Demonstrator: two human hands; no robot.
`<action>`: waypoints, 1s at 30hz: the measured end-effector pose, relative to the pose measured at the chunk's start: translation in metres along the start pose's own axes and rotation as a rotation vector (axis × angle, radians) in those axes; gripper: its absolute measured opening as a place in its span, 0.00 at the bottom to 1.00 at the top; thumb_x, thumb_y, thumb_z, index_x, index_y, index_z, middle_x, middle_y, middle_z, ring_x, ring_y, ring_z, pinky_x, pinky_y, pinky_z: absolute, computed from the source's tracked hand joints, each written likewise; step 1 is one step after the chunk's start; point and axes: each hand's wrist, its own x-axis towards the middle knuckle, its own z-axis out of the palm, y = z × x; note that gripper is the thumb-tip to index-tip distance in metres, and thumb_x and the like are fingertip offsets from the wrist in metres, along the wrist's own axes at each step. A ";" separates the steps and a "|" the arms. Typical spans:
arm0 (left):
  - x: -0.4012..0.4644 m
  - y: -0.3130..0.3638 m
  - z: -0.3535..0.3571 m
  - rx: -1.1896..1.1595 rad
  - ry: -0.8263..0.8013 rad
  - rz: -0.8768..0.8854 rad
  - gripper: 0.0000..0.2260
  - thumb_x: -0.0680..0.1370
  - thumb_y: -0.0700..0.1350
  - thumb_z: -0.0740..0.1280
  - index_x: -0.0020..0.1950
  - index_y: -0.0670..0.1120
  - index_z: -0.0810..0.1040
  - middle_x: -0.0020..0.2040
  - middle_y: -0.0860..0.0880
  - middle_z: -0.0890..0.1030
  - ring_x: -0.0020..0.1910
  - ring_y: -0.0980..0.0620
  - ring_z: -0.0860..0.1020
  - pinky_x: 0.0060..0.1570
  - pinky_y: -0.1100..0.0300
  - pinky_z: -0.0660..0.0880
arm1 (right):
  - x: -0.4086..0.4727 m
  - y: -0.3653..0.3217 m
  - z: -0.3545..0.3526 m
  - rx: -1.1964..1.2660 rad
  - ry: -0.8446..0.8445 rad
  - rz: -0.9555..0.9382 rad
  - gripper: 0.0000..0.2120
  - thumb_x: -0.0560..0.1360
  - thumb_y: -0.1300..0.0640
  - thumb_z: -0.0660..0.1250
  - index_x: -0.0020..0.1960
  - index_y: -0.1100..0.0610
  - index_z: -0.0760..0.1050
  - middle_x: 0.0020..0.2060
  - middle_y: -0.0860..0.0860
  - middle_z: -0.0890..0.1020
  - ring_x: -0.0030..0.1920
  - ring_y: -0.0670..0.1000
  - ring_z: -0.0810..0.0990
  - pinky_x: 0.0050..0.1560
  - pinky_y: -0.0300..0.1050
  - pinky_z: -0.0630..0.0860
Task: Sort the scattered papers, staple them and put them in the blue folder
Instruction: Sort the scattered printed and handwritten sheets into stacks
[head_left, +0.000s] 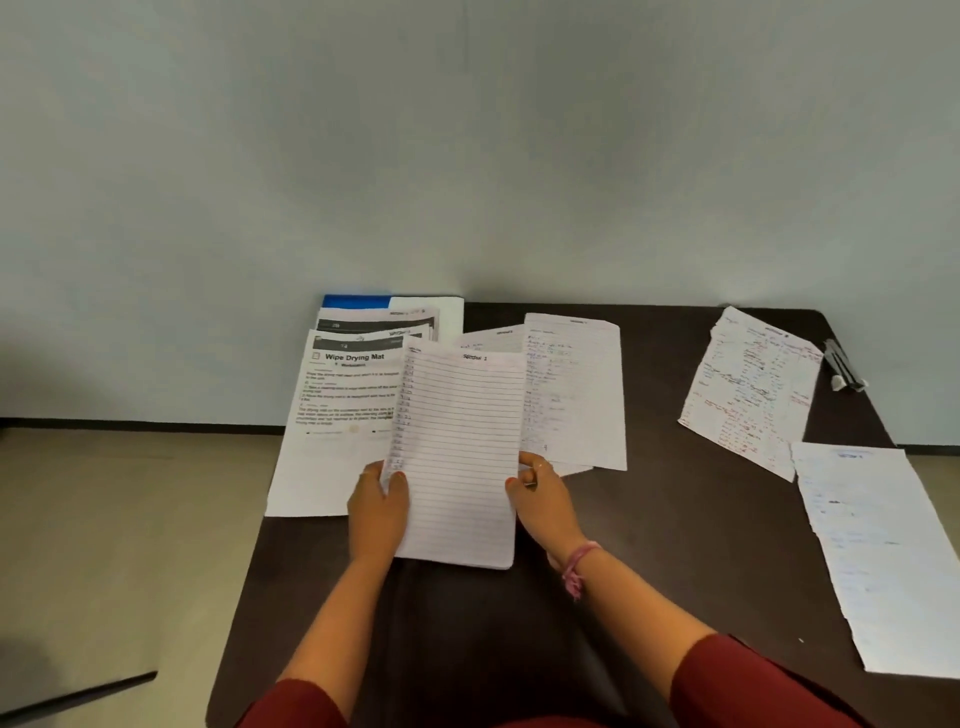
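Sorting looks to be the step in hand, judging by how the sheets lie. Both hands hold a lined sheet (457, 457) up over the middle of the dark table (649, 519). The left hand (376, 512) pinches its left edge, thumb on the face and fingers behind. The right hand (543, 501) grips the right edge with fingers curled round it; a pink band sits on that wrist.

Toward the far left corner, a printed sheet (332, 415) headed "Wipe Drying Mat" tops a small fan of similar pages, and its near part hangs past the table's left edge. Behind that fan, against the far edge, a strip of the blue folder (356, 301) shows, mostly covered. Just right of the held sheet lie handwritten pages (576, 395), overlapping one another. Well apart, near the far right corner, a densely written sheet (753, 395) lies askew, and a pale sheet (878, 556) runs along the right edge toward the near side. A dark stapler-like object (844, 366) rests at the far right corner; I cannot tell for sure what it is.

Next, I judge, the held sheet needs matching to its group by heading, then laying squarely on that pile. Thin paper bends easily, so an even grip on both edges helps. Stapling and filing are not yet done.
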 end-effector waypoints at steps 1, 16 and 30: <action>0.009 0.000 -0.008 0.004 0.016 -0.006 0.11 0.81 0.42 0.60 0.61 0.42 0.74 0.51 0.49 0.76 0.52 0.48 0.75 0.51 0.58 0.71 | 0.004 -0.007 0.009 -0.026 -0.014 -0.002 0.15 0.77 0.62 0.61 0.63 0.55 0.72 0.43 0.47 0.78 0.46 0.48 0.78 0.52 0.45 0.78; 0.084 -0.021 -0.074 0.137 0.194 -0.077 0.11 0.79 0.42 0.61 0.57 0.37 0.74 0.56 0.40 0.79 0.51 0.42 0.77 0.49 0.52 0.75 | 0.051 -0.055 0.097 -0.244 -0.194 -0.060 0.17 0.77 0.62 0.63 0.65 0.59 0.69 0.34 0.42 0.72 0.43 0.45 0.74 0.48 0.35 0.73; 0.104 -0.046 -0.085 0.336 0.261 -0.156 0.14 0.76 0.43 0.64 0.60 0.39 0.74 0.61 0.40 0.73 0.56 0.39 0.74 0.59 0.39 0.70 | 0.061 -0.059 0.137 -0.334 -0.231 -0.053 0.15 0.76 0.64 0.63 0.63 0.62 0.68 0.54 0.58 0.81 0.56 0.57 0.79 0.57 0.43 0.72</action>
